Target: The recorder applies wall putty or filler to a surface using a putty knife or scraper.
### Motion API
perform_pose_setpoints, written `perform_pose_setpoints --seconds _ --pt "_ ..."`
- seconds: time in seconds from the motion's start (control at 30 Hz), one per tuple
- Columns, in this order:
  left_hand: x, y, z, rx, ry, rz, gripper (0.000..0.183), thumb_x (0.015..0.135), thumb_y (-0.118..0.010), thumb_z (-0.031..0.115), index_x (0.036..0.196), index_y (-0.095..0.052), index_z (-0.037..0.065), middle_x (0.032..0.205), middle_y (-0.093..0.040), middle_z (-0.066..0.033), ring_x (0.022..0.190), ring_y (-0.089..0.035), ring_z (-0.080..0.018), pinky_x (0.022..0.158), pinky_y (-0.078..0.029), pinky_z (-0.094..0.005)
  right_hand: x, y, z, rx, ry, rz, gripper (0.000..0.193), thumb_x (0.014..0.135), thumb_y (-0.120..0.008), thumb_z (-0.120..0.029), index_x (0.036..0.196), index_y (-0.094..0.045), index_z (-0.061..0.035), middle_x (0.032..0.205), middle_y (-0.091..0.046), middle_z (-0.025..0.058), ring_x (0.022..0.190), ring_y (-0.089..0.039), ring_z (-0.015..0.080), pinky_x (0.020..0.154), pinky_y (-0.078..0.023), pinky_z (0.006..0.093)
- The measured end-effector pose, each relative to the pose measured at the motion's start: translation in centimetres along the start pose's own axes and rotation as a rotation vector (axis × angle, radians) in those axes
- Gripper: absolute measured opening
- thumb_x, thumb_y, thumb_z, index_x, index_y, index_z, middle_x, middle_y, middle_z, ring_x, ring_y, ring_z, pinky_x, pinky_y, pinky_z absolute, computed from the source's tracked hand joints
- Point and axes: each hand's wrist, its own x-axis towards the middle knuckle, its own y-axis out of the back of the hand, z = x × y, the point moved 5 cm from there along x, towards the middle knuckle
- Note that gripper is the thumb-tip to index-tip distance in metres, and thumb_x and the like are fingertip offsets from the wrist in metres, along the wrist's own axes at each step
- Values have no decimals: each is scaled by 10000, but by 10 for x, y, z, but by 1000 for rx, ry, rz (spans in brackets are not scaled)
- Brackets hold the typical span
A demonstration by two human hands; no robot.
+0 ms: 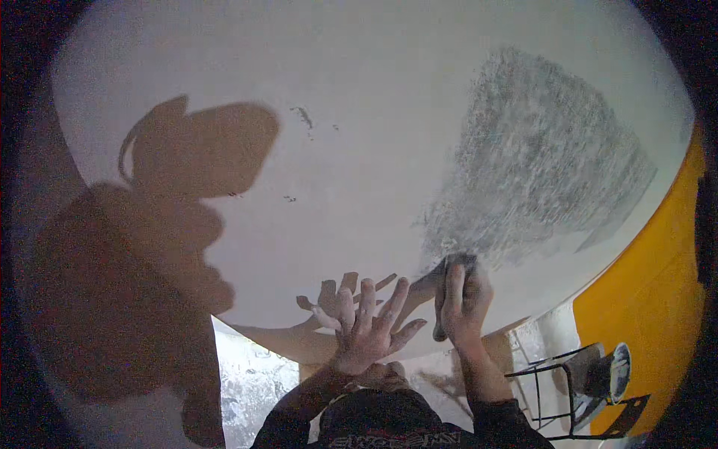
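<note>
A large white surface [359, 165], bent by the lens, fills most of the head view. On its right side is a wide grey, scuffed patch [550, 150] with a streaky, powdery look. My right hand [470, 303] grips a dark block [440, 318], which looks like a sanding block, at the lower tip of that patch. Part of the block is hidden by the fingers. To its left, my left hand [365, 335] is held up with fingers spread and nothing in it; whether it touches the surface I cannot tell. Its fingers look pale, as if dusty.
Small dark marks [303, 117] dot the white surface left of centre. A broad shadow [142, 284] of a head and body falls across the left. At lower right, a black metal frame [557, 367] stands beside a round container [619, 373], before an orange-yellow area [636, 314].
</note>
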Motion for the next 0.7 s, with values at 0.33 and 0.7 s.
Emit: perform_pose_setpoints --seconds 0.33,0.7 --pt "3 0 -4 -58 -28 77 669 726 -598 579 1223 -544 135 1405 -164 -308 1320 -11 -491 911 46 -750 4 5 14 -5 -94 141 211 926 -464 -181 884 -560 2 607 -548 58 499 -494 98 467 -397 269" --pt "-1 -10 1 -139 -34 118 532 803 -553 524 1217 -564 190 1320 -361 -216 1295 -208 -428 1056 -144 -538 5 2 5 -21 -115 -64 213 927 -460 -183 850 -546 -4 581 -523 69 471 -490 118 458 -397 274"
